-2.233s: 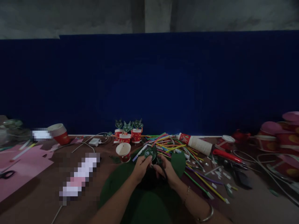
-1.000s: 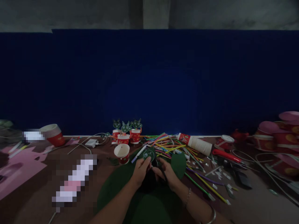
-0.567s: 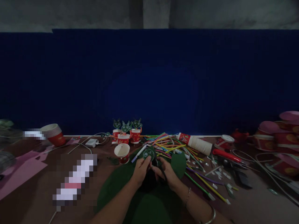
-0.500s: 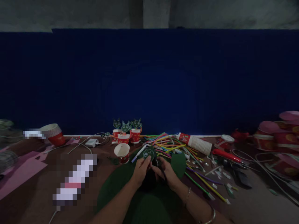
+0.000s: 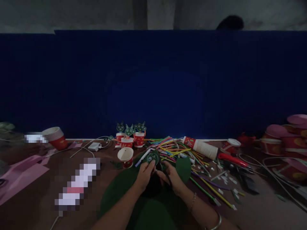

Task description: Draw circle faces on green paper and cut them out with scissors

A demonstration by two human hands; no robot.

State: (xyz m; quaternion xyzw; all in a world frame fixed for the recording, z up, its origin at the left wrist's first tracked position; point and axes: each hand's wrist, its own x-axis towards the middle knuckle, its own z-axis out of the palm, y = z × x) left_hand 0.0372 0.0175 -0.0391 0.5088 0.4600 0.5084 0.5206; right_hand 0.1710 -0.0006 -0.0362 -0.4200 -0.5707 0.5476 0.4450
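In my left hand (image 5: pixel 144 175) is a dark green paper cutout (image 5: pixel 153 158) with white drawn lines, pinched between thumb and fingers. My right hand (image 5: pixel 171 177) is closed around black-handled scissors (image 5: pixel 160 163), their blades close beside the cutout. The exact cutting point is too dark to make out. Under both hands lies a large dark green paper sheet (image 5: pixel 115 195). A paper cup (image 5: pixel 125 156) stands just beyond my left hand. Behind it are several red cups (image 5: pixel 138 139) topped with green cat-face cutouts (image 5: pixel 129 130).
Colourful pipe cleaners (image 5: pixel 171 148) lie behind my hands. To the right are a toppled stack of cups (image 5: pixel 203 148), a red-handled tool (image 5: pixel 232 159) and white scraps. A cup stack (image 5: pixel 56 137), a white adapter (image 5: pixel 94 146) and pink paper (image 5: pixel 26 182) lie left. A blue partition (image 5: pixel 153 83) stands behind.
My hands stay nearly in place around the cutout and scissors. A dark rounded shape, perhaps the top of a head, has appeared above the partition. At far left another person's arm has moved.
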